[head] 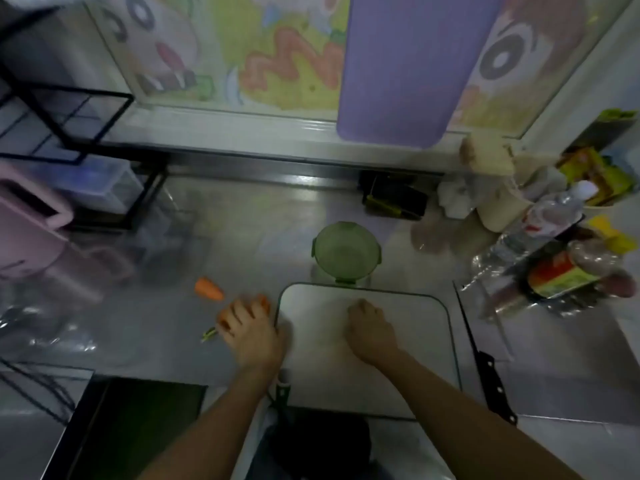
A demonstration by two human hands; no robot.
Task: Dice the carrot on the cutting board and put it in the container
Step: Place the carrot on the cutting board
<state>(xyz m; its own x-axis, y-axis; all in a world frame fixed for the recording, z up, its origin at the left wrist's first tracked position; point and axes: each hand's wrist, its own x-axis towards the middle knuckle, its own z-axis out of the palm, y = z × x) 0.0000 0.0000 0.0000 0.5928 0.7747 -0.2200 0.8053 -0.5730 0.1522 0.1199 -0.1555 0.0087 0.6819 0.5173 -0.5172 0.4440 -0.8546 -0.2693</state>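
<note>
The left hand (249,329) lies on the shiny steel worktop (263,216) at 9 o'clock from the white rectangular plastic cutting board (415,327), its fingers curled around a thick orange carrot (265,303). A short orange carrot stub (209,289) lies loose at 10 o'clock. The right hand (370,332) rests clenched on the board, nothing showing in it. The round green plastic container (346,252) stands at 12 o'clock, just beside the board; a black-handled kitchen knife (485,365) lies at 3 o'clock.

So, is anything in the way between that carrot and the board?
Nothing visible. The left hand holds the carrot just off the left edge of the board; only the right hand rests on it.
</note>
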